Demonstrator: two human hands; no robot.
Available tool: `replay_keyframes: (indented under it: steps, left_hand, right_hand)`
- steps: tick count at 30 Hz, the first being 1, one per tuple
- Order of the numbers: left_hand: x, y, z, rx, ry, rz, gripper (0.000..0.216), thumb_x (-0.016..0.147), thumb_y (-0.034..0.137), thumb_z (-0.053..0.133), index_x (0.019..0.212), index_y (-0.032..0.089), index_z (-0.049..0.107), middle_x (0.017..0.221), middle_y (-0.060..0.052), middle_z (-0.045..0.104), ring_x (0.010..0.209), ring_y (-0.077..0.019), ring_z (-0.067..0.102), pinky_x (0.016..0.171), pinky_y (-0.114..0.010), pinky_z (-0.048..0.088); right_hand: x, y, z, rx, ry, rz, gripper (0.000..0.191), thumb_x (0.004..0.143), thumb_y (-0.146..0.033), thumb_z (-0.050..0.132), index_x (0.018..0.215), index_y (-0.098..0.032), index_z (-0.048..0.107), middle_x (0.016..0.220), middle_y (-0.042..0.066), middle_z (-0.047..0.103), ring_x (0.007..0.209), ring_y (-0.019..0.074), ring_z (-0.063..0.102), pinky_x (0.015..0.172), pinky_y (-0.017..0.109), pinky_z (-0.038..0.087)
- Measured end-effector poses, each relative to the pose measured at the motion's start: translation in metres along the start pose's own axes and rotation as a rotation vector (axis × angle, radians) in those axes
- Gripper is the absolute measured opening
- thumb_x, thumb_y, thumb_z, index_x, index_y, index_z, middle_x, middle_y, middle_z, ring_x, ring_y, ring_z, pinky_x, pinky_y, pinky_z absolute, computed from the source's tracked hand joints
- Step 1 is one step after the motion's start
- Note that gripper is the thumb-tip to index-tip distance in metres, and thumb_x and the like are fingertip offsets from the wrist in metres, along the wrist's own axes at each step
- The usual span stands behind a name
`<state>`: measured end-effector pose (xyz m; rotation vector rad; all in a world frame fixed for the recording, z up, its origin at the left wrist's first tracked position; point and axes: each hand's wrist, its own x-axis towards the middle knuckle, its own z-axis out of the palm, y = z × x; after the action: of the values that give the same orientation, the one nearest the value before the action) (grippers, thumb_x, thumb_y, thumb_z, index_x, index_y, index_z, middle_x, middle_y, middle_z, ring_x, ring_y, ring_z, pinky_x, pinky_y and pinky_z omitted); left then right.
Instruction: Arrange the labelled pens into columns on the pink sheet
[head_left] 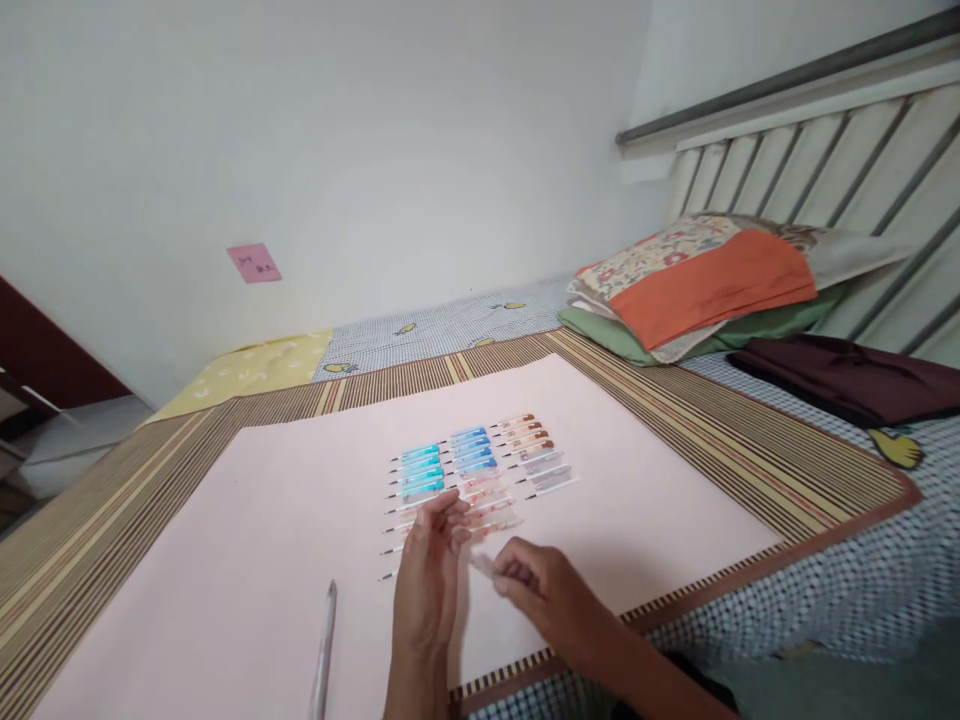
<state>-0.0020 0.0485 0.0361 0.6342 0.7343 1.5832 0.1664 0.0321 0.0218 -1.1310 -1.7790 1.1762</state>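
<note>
Rows of small pens (480, 462) with teal, blue, brown, grey and pinkish caps lie side by side on a pale pink sheet (262, 520). My left hand (429, 570) hovers over the near end of the rows, fingers curled together around a pale pen (480, 535) at its tips. My right hand (536, 580) is just to its right, pinching the other end of the same pale, see-through piece. A single clear pen (324, 650) lies apart on the sheet to the left of my left wrist.
The pink sheet rests on a striped woven mat (750, 440) over a checked bedcover (862, 590). Folded cloths and a pillow (697, 285) and a dark folded cloth (847, 375) lie at the back right. A pink note (253, 263) sticks to the white wall.
</note>
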Motion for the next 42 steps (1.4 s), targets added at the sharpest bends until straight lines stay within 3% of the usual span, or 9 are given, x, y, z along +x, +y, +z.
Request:
replay_keyframes:
  steps: [2, 6, 10, 19, 35, 42]
  left_hand:
    - [0.003, 0.003, -0.007, -0.003, 0.041, 0.004, 0.039, 0.083, 0.048, 0.068, 0.103, 0.015, 0.074, 0.100, -0.011, 0.067, 0.092, -0.0199, 0.060, 0.080, -0.030, 0.050]
    - [0.009, 0.012, -0.021, -0.043, 0.111, 0.026, 0.034, 0.080, 0.044, 0.071, 0.100, 0.016, 0.075, 0.095, -0.009, 0.067, 0.085, -0.0176, 0.060, 0.074, -0.028, 0.051]
    - [0.010, 0.015, -0.027, -0.039, 0.115, 0.035, 0.032, 0.079, 0.041, 0.073, 0.100, 0.016, 0.075, 0.094, -0.009, 0.066, 0.083, -0.0171, 0.060, 0.072, -0.027, 0.053]
    - [0.010, 0.015, -0.028, 0.004, 0.109, 0.009, 0.033, 0.078, 0.040, 0.074, 0.101, 0.016, 0.075, 0.096, -0.009, 0.066, 0.084, -0.0176, 0.060, 0.070, -0.028, 0.053]
    - [0.010, 0.014, -0.031, -0.019, 0.089, 0.005, 0.030, 0.083, 0.038, 0.070, 0.103, 0.016, 0.074, 0.095, -0.009, 0.063, 0.083, -0.0167, 0.058, 0.069, -0.028, 0.053]
    - [0.010, 0.013, -0.033, -0.024, 0.080, 0.010, 0.030, 0.084, 0.038, 0.068, 0.105, 0.016, 0.073, 0.097, -0.008, 0.063, 0.083, -0.0159, 0.058, 0.070, -0.027, 0.052]
  right_hand:
    - [0.000, 0.013, -0.032, -0.222, 0.073, -0.027, 0.012, 0.093, -0.026, 0.053, 0.085, -0.021, 0.060, 0.077, -0.001, 0.063, 0.072, 0.0158, 0.056, 0.066, 0.026, 0.041]
    - [0.010, 0.043, -0.093, -0.653, 0.172, -0.152, 0.016, 0.094, -0.022, 0.048, 0.086, -0.021, 0.062, 0.086, 0.005, 0.063, 0.082, 0.0211, 0.056, 0.074, 0.033, 0.042]
    - [0.024, 0.064, -0.119, -0.814, 0.160, -0.192, 0.019, 0.095, -0.018, 0.045, 0.090, -0.022, 0.064, 0.092, 0.006, 0.063, 0.084, 0.0213, 0.057, 0.074, 0.033, 0.042]
    - [0.035, 0.081, -0.124, -0.908, 0.179, -0.220, 0.012, 0.093, -0.014, 0.052, 0.088, -0.021, 0.061, 0.090, 0.006, 0.064, 0.085, 0.0218, 0.057, 0.074, 0.033, 0.039]
    - [0.037, 0.083, -0.117, -0.970, 0.284, -0.333, 0.030, 0.101, -0.019, 0.037, 0.083, -0.019, 0.061, 0.084, 0.007, 0.061, 0.078, 0.0198, 0.053, 0.072, 0.032, 0.037]
    - [0.037, 0.087, -0.114, -0.971, 0.322, -0.342, 0.031, 0.103, -0.021, 0.034, 0.094, -0.018, 0.064, 0.090, 0.008, 0.062, 0.086, 0.0216, 0.056, 0.076, 0.033, 0.038]
